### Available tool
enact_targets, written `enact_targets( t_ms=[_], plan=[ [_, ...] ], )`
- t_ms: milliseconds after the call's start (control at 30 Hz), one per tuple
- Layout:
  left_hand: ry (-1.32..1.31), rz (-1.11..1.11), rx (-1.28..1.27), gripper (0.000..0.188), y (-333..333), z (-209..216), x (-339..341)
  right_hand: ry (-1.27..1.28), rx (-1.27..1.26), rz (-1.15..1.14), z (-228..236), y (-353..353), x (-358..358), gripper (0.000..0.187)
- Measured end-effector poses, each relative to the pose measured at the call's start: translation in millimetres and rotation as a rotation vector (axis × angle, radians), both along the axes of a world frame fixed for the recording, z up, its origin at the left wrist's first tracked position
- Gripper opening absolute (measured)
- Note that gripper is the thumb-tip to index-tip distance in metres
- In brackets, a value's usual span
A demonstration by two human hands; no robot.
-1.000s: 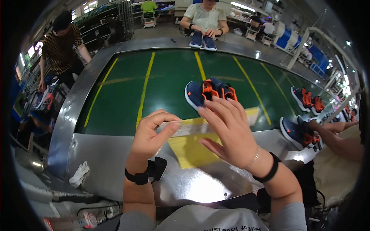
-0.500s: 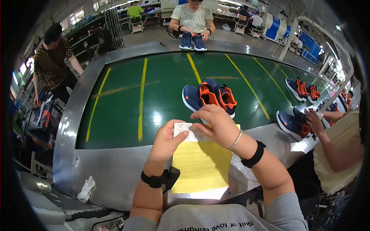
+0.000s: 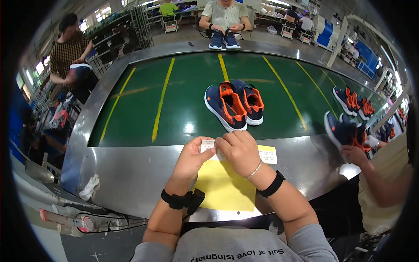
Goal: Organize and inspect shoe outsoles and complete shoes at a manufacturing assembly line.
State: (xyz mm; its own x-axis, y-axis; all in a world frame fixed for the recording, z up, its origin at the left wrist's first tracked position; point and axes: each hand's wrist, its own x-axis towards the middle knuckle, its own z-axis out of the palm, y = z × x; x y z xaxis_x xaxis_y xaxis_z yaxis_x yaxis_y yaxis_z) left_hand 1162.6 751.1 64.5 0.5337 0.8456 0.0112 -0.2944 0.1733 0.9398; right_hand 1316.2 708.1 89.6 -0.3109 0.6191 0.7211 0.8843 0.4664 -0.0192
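Note:
My left hand [image 3: 190,160] pinches the left end of a white printed label sheet [image 3: 208,145] between thumb and fingers. My right hand [image 3: 239,153] is closed at the same sheet, its fingertips close to the left thumb; whether a single label is lifted there is hidden. Beneath both hands lies a yellow paper sheet [image 3: 224,187] on the metal edge. Another printed white label piece [image 3: 267,155] shows to the right of my right hand. Just beyond my hands, a pair of navy sneakers [image 3: 227,107] with orange linings rests on the green belt.
The green conveyor belt [image 3: 144,100] has yellow cross lines and a metal frame [image 3: 131,174]. A white cloth glove [image 3: 89,187] lies at left. Across stands a co-worker with navy shoes [image 3: 224,40]. At right, another person's hand [image 3: 355,155] holds a sneaker [image 3: 340,129]; more shoes stand beyond.
My right hand's fingers have closed in on the label sheet. The sneakers on the belt appear turned slightly. The right co-worker has raised a shoe, and the person at left now holds one.

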Motion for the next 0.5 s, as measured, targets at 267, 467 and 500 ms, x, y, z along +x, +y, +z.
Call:
enact_targets(
  t_ms=[267,467,500],
  plan=[
    [0.137,-0.006,-0.079,0.023,-11,4,32,0.178,0.002,0.047,-31,-3,35,0.012],
    [0.064,-0.07,-0.168,0.025,-6,-8,30,0.231,-0.151,0.071,-39,4,37,0.009],
    [0.052,-0.067,-0.182,0.025,-5,-11,28,0.22,-0.167,0.073,-39,5,36,0.009]
  ],
)
